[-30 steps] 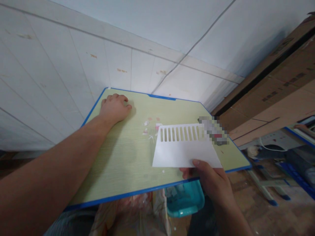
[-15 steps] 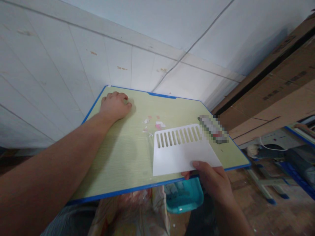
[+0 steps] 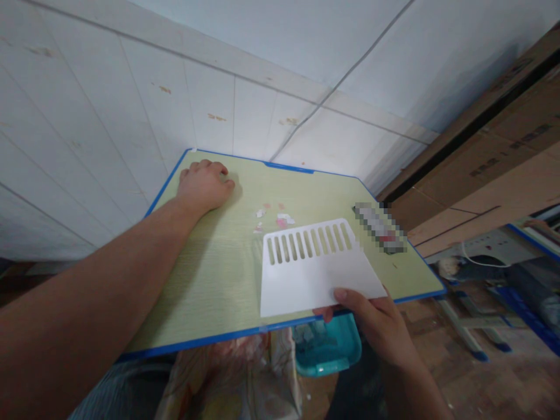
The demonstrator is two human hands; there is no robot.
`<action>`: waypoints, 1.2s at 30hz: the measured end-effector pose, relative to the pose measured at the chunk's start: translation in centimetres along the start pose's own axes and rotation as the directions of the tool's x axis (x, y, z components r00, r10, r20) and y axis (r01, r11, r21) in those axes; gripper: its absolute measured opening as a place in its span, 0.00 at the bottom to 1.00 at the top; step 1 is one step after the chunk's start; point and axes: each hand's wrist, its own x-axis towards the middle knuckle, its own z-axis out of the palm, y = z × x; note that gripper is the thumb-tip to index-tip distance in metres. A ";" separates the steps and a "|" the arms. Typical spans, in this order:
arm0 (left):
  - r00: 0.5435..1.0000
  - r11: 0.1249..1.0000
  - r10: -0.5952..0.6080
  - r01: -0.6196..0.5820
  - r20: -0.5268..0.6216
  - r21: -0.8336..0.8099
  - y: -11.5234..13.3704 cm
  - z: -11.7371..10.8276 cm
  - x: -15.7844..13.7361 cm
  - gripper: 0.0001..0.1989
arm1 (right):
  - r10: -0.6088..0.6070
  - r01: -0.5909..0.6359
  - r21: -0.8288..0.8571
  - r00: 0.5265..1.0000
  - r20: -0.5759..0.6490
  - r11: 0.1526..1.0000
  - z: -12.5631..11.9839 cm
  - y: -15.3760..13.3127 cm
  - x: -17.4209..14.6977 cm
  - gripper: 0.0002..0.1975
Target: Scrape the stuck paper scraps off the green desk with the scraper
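A scuffed white wall (image 3: 109,116) is filling the upper left of the frame, a grey cable (image 3: 321,105) is slanting down the upper centre, a blue-edged desk (image 3: 205,291) is standing at centre, brown cardboard (image 3: 520,114) is lining the upper right, and brownish flooring (image 3: 520,379) is showing at lower right.

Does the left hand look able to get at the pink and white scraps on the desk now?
Probably yes: the left hand rests on the same desk, and nothing visible stands between it and the scraps; the white card lies nearer the person.
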 end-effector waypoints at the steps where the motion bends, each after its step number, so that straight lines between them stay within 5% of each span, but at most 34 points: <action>1: 1.000 1.000 -0.001 0.001 0.001 -0.001 0.0 0.0 0.0 0.33 | -0.010 0.009 0.008 1.000 0.005 1.000 -0.1 0.2 0.0 0.27; 8: 1.000 1.000 0.012 -0.012 -0.009 -0.006 0.1 -0.2 -0.1 0.33 | 0.034 -0.033 0.050 0.999 -0.030 0.998 0.3 -0.1 -0.4 0.24; 12: 1.000 1.000 0.011 -0.011 -0.003 0.012 0.2 -0.2 -0.2 0.32 | -0.021 0.061 0.154 0.968 -0.250 0.986 0.0 0.5 0.5 0.21; 16: 1.000 1.000 0.008 -0.008 -0.002 0.009 0.2 -0.1 -0.1 0.32 | -0.046 0.074 0.063 0.929 -0.366 0.995 -0.4 1.1 0.2 0.16; 26: 1.000 1.000 -0.001 0.001 0.004 -0.002 0.1 -0.1 -0.1 0.31 | 0.021 -0.013 0.043 0.981 -0.193 0.999 0.1 -0.5 -0.9 0.20; 36: 1.000 1.000 -0.007 0.007 0.003 -0.003 0.3 -0.2 -0.2 0.31 | 0.046 -0.036 0.063 0.985 -0.168 0.997 0.0 -0.6 -1.0 0.19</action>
